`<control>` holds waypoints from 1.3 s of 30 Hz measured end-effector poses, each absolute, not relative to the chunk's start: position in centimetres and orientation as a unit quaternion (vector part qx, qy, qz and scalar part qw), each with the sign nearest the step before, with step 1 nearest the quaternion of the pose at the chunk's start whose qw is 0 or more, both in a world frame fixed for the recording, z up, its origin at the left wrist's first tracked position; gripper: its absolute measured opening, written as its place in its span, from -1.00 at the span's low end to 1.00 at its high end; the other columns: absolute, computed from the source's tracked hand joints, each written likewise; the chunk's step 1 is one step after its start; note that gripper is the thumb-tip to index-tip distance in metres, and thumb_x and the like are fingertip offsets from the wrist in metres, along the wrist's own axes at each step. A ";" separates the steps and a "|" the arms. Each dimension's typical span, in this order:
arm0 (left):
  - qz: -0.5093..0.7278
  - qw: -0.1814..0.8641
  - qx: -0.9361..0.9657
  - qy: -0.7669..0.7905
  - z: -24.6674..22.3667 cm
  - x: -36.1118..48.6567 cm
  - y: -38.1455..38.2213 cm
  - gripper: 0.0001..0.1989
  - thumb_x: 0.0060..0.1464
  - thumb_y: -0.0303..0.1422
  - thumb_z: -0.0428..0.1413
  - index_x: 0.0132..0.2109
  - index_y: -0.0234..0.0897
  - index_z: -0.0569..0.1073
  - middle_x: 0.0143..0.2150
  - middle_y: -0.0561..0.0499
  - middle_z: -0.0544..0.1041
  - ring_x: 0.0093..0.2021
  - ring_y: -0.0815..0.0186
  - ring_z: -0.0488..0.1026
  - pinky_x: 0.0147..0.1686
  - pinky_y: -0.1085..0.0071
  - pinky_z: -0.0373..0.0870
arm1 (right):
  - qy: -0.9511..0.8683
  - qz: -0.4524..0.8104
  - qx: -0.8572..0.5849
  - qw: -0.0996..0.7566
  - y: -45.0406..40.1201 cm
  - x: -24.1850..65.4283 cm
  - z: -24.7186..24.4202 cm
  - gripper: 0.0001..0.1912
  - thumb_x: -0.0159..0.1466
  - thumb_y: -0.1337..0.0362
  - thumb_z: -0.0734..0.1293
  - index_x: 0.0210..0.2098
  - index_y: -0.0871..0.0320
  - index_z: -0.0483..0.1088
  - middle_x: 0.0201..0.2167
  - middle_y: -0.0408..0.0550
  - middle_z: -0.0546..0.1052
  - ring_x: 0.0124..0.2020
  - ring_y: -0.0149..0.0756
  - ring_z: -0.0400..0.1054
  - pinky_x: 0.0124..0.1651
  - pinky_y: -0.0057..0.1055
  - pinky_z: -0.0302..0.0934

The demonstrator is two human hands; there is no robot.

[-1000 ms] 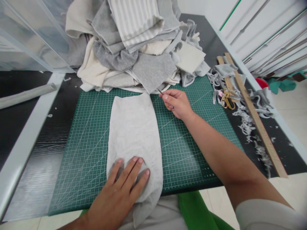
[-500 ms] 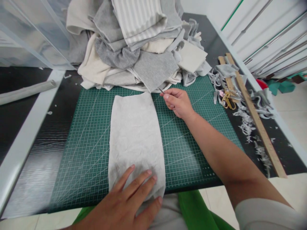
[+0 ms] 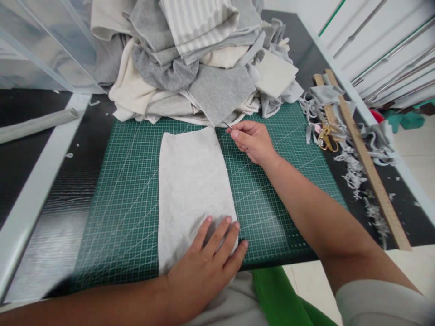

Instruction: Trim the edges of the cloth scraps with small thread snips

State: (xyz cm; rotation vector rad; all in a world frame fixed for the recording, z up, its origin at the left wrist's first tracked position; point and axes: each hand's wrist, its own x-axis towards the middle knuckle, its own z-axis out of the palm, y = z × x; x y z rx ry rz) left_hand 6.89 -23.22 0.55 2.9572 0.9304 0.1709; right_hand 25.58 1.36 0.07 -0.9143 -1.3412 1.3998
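L grip (image 3: pixel 208 267) w/ pale cloth (image 3: pixel 193 176) under

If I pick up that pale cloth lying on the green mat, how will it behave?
The cloth will probably droop, since it looks thin and soft. It seems light, being flat, and may crease easily: wrinkles show near the left hand.

We see a black, wood-grained bench (image 3: pixel 78 181) whose surface catches a pale sheen at the left, with a light metal strip (image 3: pixel 41 181) running across it. A pale edging (image 3: pixel 367 113) follows its right side. Beyond that stands a white wall (image 3: pixel 360 20), with slim metal rods (image 3: pixel 360 29) slanting in front. Translucent panels (image 3: pixel 44 40) rise at the upper left, and below the bench we see pale floor tiles (image 3: pixel 416 267).
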 end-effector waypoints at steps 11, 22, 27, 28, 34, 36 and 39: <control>0.035 0.249 0.930 0.268 5.1 4.5 -21.4 -0.28 0.16 -0.11 0.12 0.39 -0.09 0.08 0.48 -0.21 -0.06 0.48 0.00 -0.15 0.35 -0.08 0.01 | -0.532 0.586 -0.375 0.483 1.3 25.5 0.3 -0.63 -0.02 0.02 0.58 -0.39 0.15 0.51 -0.59 -0.26 0.39 -0.69 -0.61 -0.01 -0.70 -0.53 -0.23; 0.058 0.024 0.950 0.306 1.3 7.5 -22.6 -0.57 0.37 -0.25 -0.09 0.32 -0.16 0.24 0.37 -0.20 0.21 0.39 -0.08 0.07 0.30 -0.20 -0.17 | -0.543 0.579 -0.385 0.471 1.3 25.5 0.3 -0.61 -0.03 -0.02 0.57 -0.39 0.12 0.51 -0.53 -0.22 0.44 -0.67 -0.59 -0.01 -0.69 -0.51 -0.23; 0.068 0.006 0.950 0.304 0.7 8.7 -23.2 -0.58 0.38 -0.25 -0.12 0.31 -0.19 0.26 0.36 -0.21 0.23 0.37 -0.10 0.10 0.25 -0.24 -0.05 | -0.561 0.565 -0.388 0.464 1.3 25.6 0.2 -0.62 -0.01 -0.03 0.56 -0.39 0.12 0.52 -0.54 -0.22 0.45 -0.67 -0.59 -0.01 -0.68 -0.50 -0.21; 0.065 0.005 0.951 0.303 0.6 8.8 -23.3 -0.58 0.38 -0.24 -0.12 0.31 -0.18 0.25 0.36 -0.21 0.23 0.37 -0.10 0.11 0.23 -0.24 -0.02 | -0.561 0.565 -0.386 0.465 1.3 25.6 0.2 -0.62 -0.01 -0.02 0.56 -0.39 0.12 0.52 -0.55 -0.22 0.44 -0.68 -0.59 -0.01 -0.68 -0.50 -0.21; 0.074 -0.020 0.948 0.309 0.3 8.9 -23.6 -0.57 0.39 -0.23 -0.12 0.32 -0.16 0.23 0.35 -0.21 0.25 0.35 -0.11 0.15 0.20 -0.24 0.05 | -0.578 0.550 -0.375 0.473 1.3 25.5 0.0 -0.65 0.01 0.00 0.55 -0.39 0.13 0.53 -0.62 -0.27 0.37 -0.68 -0.59 -0.01 -0.68 -0.51 -0.18; 0.079 -0.026 0.948 0.306 0.1 9.0 -23.6 -0.57 0.39 -0.24 -0.11 0.33 -0.16 0.21 0.35 -0.22 0.25 0.35 -0.10 0.16 0.21 -0.21 0.05 | -0.598 0.530 -0.377 0.469 1.3 25.5 -0.2 -0.64 0.02 -0.01 0.55 -0.39 0.13 0.54 -0.61 -0.26 0.38 -0.67 -0.58 0.02 -0.66 -0.51 -0.14; 0.078 -0.025 0.951 0.299 0.0 9.0 -23.6 -0.56 0.38 -0.24 -0.11 0.34 -0.17 0.19 0.35 -0.24 0.24 0.35 -0.10 0.16 0.23 -0.21 0.03 | -0.627 0.500 -0.381 0.460 1.3 25.4 -0.3 -0.62 0.02 -0.04 0.54 -0.39 0.13 0.54 -0.59 -0.23 0.40 -0.61 -0.54 0.09 -0.62 -0.51 -0.05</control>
